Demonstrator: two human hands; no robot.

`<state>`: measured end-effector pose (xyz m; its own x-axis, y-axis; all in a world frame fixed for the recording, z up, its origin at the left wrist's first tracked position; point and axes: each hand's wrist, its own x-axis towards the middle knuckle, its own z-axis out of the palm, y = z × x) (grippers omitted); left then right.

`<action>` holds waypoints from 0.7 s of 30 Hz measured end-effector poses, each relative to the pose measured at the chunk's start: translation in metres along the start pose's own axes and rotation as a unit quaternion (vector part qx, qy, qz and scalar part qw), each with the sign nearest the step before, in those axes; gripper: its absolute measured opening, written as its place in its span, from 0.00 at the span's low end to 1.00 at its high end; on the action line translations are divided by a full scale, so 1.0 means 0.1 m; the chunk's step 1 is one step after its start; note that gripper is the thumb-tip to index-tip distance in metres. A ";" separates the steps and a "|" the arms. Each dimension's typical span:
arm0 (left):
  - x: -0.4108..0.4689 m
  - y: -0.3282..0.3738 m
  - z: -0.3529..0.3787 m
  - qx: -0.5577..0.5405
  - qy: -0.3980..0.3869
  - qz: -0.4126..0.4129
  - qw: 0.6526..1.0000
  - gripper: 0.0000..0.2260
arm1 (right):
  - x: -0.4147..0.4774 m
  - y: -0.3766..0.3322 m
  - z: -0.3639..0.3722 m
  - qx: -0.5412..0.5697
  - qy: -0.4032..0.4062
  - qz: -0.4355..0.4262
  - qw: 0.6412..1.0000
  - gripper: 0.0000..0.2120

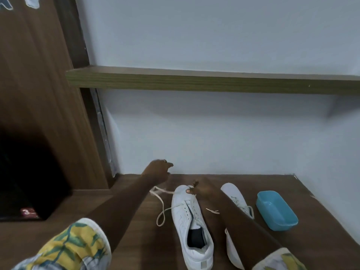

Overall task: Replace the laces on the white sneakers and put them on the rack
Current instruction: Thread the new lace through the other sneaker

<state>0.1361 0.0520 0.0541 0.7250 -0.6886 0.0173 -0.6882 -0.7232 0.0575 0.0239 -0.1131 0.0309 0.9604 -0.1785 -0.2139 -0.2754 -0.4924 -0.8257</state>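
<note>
One white sneaker [190, 223] stands upright on the wooden surface [136, 215], toe pointing away from me. My right hand [200, 190] grips its toe, thumb on top. A cream lace [161, 209] runs from its eyelets in a loop to the left and ends under my left wrist. My left hand [157, 171] is raised beyond the lace with curled fingers; whether it holds the lace end is hidden. The second white sneaker [236, 199] lies on its side to the right, partly behind my right forearm. A short lace piece [212, 211] lies between the shoes.
A blue plastic tray [276, 211] sits to the right of the shoes. A wooden shelf [194, 80] runs along the pale wall above. A brown cabinet panel [39, 84] and a black box [29, 182] stand at the left.
</note>
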 end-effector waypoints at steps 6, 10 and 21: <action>-0.31 0.54 0.25 -0.418 -0.045 -0.092 0.902 0.06 | -0.11 -0.46 -0.21 0.000 0.037 0.076 0.996 0.10; -0.40 0.76 0.31 -0.431 -0.043 -0.059 0.899 0.02 | -0.20 -0.56 -0.25 0.078 0.056 0.067 0.993 0.09; -0.45 1.13 -0.09 -0.501 0.209 -0.108 0.833 0.08 | -0.53 -0.85 -0.48 0.173 0.104 0.051 0.978 0.10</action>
<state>0.0260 0.0018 0.0684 0.9189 -0.3182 0.2333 -0.3249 -0.2746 0.9050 -0.0055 -0.1027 0.1375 0.8898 -0.3981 -0.2230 -0.3037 -0.1520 -0.9406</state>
